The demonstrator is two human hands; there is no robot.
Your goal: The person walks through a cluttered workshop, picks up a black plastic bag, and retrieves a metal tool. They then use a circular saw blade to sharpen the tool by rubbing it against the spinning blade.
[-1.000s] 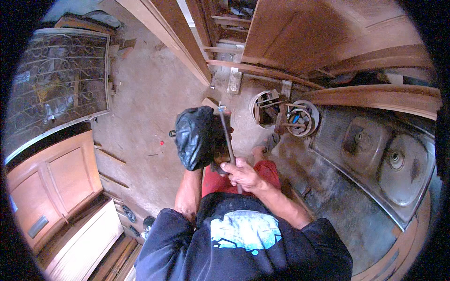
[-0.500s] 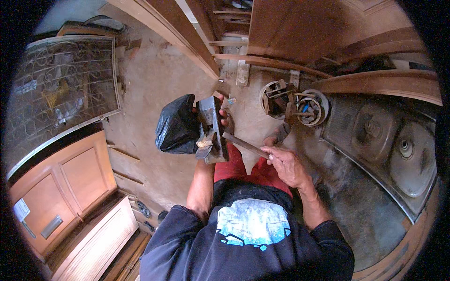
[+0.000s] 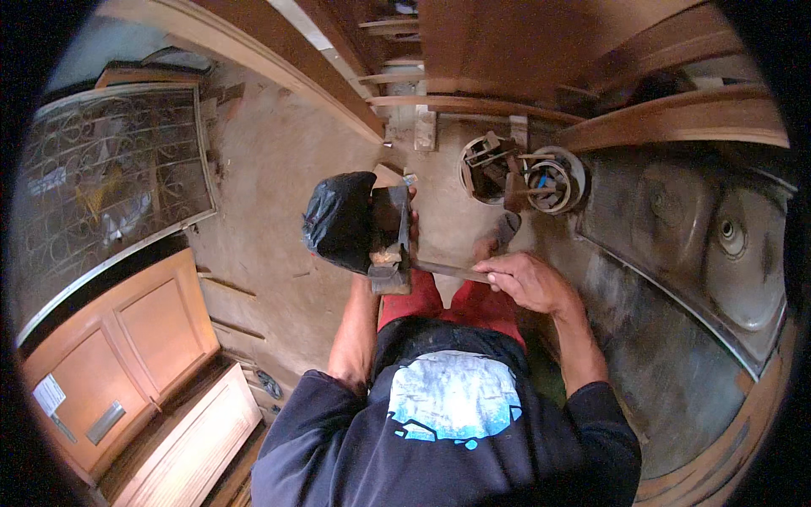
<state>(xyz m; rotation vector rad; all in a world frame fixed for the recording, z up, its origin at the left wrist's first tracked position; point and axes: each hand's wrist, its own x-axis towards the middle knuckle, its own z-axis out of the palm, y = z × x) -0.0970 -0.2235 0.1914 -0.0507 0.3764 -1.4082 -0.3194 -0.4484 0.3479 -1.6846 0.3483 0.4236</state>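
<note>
In front of my body, my left hand (image 3: 413,218) is wrapped round a dark, flat-faced metal tool (image 3: 390,211) from beneath. Only some fingers show along its right edge; the palm is hidden. The tool's shape resembles a hand plane, with a pale, wood-coloured patch near its lower end. A bulging black plastic bag (image 3: 340,221) sits against its left side; whether the two are joined I cannot tell. My right hand (image 3: 525,280) grips one end of a thin, flat bar (image 3: 452,270). The bar's other end meets or nearly meets the tool's lower right edge.
Two round buckets (image 3: 490,171) (image 3: 553,182) of scraps stand ahead on the right. A metal double sink (image 3: 676,245) lies at the right. Wooden panels (image 3: 490,51) lean at the back. A scrollwork grille (image 3: 118,160) and a panelled door (image 3: 118,338) are at the left.
The tool and bag have shifted slightly right in view. My right hand has moved a little right, and the bar now lies closer to level, its far end lower against the tool.
</note>
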